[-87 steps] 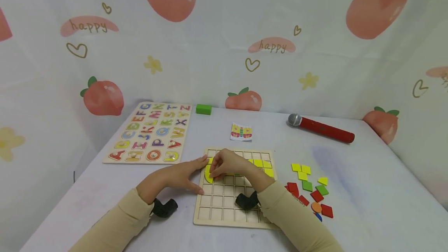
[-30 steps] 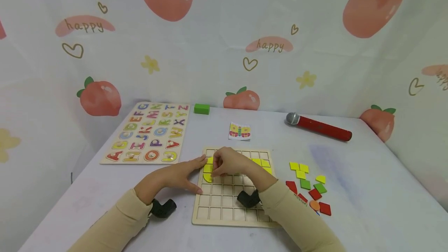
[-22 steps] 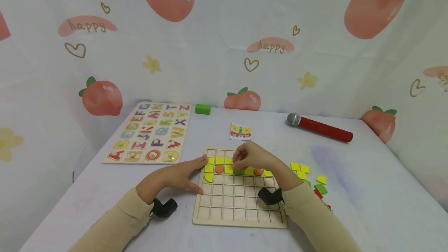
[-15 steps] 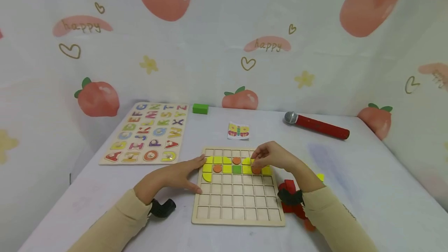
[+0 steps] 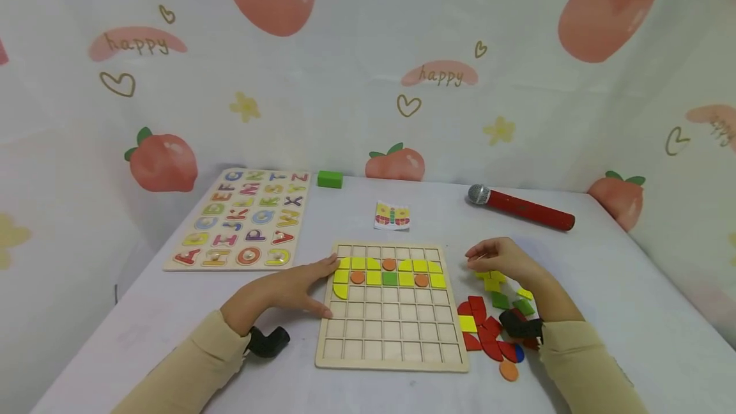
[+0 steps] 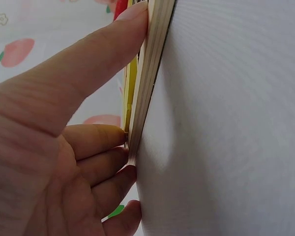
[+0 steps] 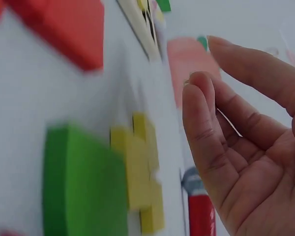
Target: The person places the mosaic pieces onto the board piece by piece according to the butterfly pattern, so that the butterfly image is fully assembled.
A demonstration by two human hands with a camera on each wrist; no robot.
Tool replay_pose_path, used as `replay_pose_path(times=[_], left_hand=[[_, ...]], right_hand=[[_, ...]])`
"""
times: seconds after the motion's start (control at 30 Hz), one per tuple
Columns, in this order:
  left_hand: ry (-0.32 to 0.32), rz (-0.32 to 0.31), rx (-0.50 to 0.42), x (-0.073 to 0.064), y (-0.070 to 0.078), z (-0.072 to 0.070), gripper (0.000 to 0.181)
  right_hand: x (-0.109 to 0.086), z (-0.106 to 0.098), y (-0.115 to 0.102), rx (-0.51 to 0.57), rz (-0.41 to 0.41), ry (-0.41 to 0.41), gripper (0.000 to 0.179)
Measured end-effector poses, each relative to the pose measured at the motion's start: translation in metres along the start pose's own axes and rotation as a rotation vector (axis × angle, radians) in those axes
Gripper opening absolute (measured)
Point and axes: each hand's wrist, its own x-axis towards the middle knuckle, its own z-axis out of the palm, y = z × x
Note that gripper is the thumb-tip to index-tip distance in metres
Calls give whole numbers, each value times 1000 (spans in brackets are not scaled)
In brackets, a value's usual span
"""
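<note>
Right of the board [image 5: 391,331], yellow tiles [image 5: 492,285] lie near the right hand [image 5: 503,259], its thumb apart from fingers, holding nothing; pinching one by its edges seems wise, while the left hand [image 5: 292,286], wide, touches the board's left edge.

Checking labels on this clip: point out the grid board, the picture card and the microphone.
Grid board [image 5: 390,312], head view: bare square near the middle.
Picture card [image 5: 393,216], head view: centre of its printed face.
Microphone [image 5: 522,206], head view: red handle.

Soft light, faint shadows, blurred green tile [image 7: 94,182]
</note>
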Motion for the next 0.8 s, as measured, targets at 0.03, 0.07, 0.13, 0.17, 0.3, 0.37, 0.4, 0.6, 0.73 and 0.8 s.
replay_pose_path(times=[0.03,0.07,0.13,0.17,0.3,0.37,0.4,0.6,0.73,0.8], left_hand=[[0,3,-3,0,0,0,98],[-1,5,-5,0,0,0,98],[0,7,-8,0,0,1,98],[1,6,-6,0,1,1,98],[5,-2,0,0,1,1,98],[4,-6,1,0,2,1,98],[4,-7,2,0,2,1,98],[5,-7,17,0,2,0,98],[5,-5,18,0,2,0,98],[6,-5,15,0,2,0,98]], right_hand=[[0,-2,3,-13,17,7,35],[0,-4,6,-26,30,8,36],[-1,-7,12,-46,47,7,37],[-1,-8,14,-55,56,10,38],[-2,-11,21,-87,84,15,39],[-2,-11,24,-99,101,22,38],[-2,-11,25,-105,105,23,38],[0,-10,29,-141,113,31,40],[2,-8,29,-156,102,39,39],[3,-7,28,-150,104,41,37]])
